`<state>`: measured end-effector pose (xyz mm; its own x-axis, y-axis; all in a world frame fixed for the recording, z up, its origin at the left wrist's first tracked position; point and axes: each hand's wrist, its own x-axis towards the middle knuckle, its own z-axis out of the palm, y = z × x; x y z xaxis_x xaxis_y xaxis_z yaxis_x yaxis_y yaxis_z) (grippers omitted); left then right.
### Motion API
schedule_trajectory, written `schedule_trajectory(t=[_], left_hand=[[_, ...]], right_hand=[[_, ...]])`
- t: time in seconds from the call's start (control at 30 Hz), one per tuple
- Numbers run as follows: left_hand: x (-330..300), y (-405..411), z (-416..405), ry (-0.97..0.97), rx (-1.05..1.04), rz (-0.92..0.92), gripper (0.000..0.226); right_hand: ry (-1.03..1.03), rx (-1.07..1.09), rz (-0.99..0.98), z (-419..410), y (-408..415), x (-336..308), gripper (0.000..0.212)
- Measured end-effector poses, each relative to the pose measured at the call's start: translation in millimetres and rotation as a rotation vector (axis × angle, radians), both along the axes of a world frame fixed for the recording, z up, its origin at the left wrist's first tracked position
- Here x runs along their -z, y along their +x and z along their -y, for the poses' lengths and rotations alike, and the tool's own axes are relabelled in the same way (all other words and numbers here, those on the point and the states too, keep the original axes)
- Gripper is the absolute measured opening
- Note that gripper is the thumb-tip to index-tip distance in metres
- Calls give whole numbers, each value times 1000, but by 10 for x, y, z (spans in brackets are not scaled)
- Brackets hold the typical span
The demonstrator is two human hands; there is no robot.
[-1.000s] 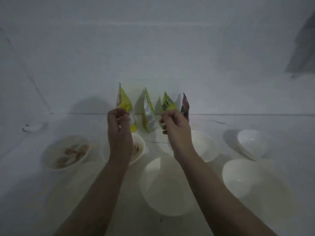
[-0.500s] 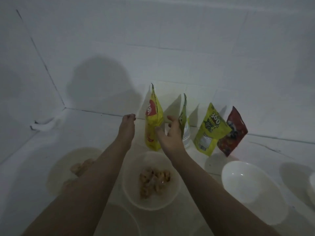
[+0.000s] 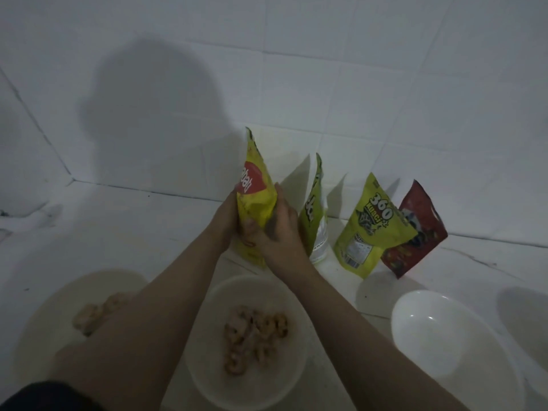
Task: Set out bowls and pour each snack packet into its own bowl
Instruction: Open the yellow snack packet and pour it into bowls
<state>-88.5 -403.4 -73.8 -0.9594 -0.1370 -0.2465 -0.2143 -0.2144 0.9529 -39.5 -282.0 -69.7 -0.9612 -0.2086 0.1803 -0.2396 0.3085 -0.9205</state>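
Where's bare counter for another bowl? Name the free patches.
Free: the counter left of the yellow packet, behind the left bowl. Crowded: the packets along the wall, and the front bowls, though the empty bowl is unfilled.

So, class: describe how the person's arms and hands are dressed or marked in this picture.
Both forearms are bare to the bottom edge of the frame, with no sleeves showing. The left hand and right hand show no gloves, rings, watch or wristband. The dim light could hide fine marks.
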Motion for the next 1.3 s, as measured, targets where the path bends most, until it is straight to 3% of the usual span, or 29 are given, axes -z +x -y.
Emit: schedule_trajectory(t=[0.07,0.13,0.2,0.4,0.63,0.8,1.1,1.3], left_hand=[[-25,7,41,-88,-47,-9,41],[-49,42,93,-331,-82,-67,56],[-103,103,108,-486,-150,-150,66],[-593,552,-57,-526,-510,-326,39],[-1156,1300,-704,-351,-583,-446,28],[-1296,1754,-1535,-244,-462,-421,26],[-1142,2524,-3423,-178,-33,-466,10],[-1044,3010,-4718,-176,160,-456,27]], right_hand=[[-63,11,-13,-28,12,-23,64],[-164,28,3,-33,36,-115,30],[-245,74,19,-28,75,-264,15],[-364,130,-78,-2,341,-749,19],[-476,218,-228,-446,968,-1196,16],[-428,392,-315,-1233,1466,-1318,20],[-405,790,-353,-2978,2501,-1204,26],[-310,947,-367,-4244,3087,-1159,24]])
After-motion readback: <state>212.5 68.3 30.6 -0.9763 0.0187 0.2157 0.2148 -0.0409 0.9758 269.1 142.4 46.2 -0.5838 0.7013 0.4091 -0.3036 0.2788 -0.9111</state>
